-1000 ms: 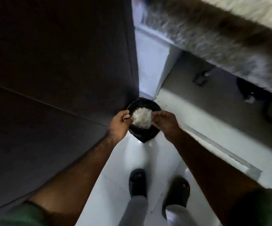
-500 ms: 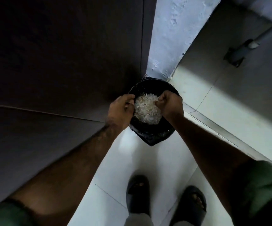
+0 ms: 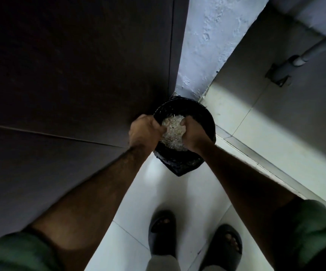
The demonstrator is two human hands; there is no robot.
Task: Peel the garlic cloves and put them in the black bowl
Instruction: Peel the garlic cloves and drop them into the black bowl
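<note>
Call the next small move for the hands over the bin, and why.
Probably open both hands and let the peels drop. The left hand and right hand cup a pale heap of garlic peels directly above the black-lined bin, so release should land inside.

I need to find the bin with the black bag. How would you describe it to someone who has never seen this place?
Look at the floor corner where the dark cabinet meets the pale blue wall. The bin stands there, lined with a black bag. It is the only round dark container, and the left hand and right hand hold a pale heap of garlic peels over it.
</note>
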